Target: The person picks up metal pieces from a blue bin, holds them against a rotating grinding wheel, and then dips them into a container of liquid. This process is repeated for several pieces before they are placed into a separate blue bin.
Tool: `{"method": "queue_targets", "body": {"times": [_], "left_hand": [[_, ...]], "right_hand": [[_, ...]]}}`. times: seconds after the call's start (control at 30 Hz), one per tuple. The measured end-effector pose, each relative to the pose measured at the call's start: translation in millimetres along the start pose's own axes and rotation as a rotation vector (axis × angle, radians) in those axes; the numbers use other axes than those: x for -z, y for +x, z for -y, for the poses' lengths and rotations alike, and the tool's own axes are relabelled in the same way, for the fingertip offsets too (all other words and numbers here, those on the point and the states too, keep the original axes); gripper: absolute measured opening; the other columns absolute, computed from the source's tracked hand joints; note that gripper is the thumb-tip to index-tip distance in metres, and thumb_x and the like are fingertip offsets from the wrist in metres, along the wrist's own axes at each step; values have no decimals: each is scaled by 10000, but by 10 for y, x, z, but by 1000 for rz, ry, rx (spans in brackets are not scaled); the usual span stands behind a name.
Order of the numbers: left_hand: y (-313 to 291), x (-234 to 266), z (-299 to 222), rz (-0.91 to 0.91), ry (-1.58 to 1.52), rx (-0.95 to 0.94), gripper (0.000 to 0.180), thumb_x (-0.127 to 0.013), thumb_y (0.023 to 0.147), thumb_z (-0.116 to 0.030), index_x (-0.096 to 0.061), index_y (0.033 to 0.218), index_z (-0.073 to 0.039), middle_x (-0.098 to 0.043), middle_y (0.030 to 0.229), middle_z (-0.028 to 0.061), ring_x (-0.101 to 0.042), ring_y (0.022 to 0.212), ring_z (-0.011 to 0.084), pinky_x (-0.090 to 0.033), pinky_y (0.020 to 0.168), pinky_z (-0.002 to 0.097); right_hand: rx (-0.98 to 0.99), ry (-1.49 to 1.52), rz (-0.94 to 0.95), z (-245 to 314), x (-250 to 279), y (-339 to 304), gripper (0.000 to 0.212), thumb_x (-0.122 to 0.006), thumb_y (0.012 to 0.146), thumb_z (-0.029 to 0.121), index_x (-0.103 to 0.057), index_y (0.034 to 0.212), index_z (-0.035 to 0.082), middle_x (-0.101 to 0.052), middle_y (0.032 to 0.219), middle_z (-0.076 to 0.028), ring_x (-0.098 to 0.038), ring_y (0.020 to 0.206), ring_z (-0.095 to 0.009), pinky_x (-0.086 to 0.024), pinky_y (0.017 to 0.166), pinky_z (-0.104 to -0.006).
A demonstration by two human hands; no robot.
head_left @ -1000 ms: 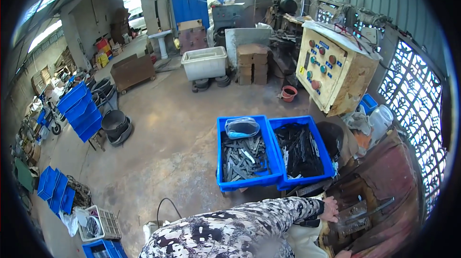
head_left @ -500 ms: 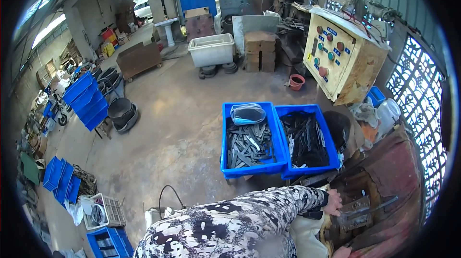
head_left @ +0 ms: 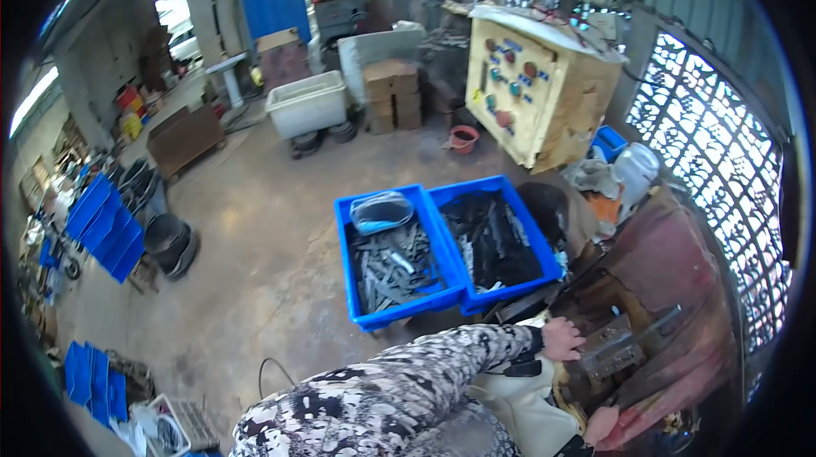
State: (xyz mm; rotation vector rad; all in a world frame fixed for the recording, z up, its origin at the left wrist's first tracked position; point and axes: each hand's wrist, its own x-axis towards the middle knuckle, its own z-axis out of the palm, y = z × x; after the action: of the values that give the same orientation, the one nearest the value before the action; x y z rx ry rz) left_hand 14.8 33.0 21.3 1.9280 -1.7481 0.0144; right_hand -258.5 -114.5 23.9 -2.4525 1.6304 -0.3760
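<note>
My left hand, at the end of a black-and-white patterned sleeve, reaches over the left side of a dark metal block. Its fingers point right, apart, and nothing shows in them. A thin metal bar slants up to the right from the block. Nearer to me, my right hand is beside the lower edge of a dusty red cloth; its fingers are too indistinct to show whether they grip. A pale cream cloth lies under my left forearm.
Two blue crates stand ahead: the left crate holds grey strips and a clear-wrapped bundle, the right crate dark strips. Beyond them is a cream control box with coloured buttons. A red bucket and white tub stand farther back.
My view has swung right and the scene has shifted left. More of my right hand has come into view beside the red cloth. My left hand still reaches beside the metal block.
</note>
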Motion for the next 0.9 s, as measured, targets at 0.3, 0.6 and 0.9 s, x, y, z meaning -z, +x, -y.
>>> {"method": "queue_targets", "body": {"times": [0.3, 0.6, 0.9], "left_hand": [[-299, 471, 61, 135, -4, -198, 463, -600, 853, -385, -587, 1215, -97, -614, 1064, 115, -560, 1064, 298, -431, 884, 477], [-1641, 1455, 484, -54, -331, 203, 353, -619, 842, -150, -600, 1182, -59, -615, 1096, 145, -597, 1027, 328, -496, 872, 422], [-3188, 1479, 1355, -652, -13, 920, 218, -554, 823, -47, -685, 997, -66, -662, 937, 180, -623, 936, 372, -507, 813, 438]], "right_hand": [[-63, 22, -55, -63, -44, -107, 237, -463, 831, 111, -601, 892, -72, -612, 822, -310, -594, 801, -451, -455, 677, -504], [243, -321, -181, -631, -264, 111, 241, -534, 835, 132, -597, 622, 39, -545, 560, -162, -503, 490, -317, -417, 455, -412], [629, -536, -419, -625, -587, 206, 248, -563, 863, 192, -665, 671, 73, -611, 635, -113, -557, 509, -241, -461, 475, -343]]}}
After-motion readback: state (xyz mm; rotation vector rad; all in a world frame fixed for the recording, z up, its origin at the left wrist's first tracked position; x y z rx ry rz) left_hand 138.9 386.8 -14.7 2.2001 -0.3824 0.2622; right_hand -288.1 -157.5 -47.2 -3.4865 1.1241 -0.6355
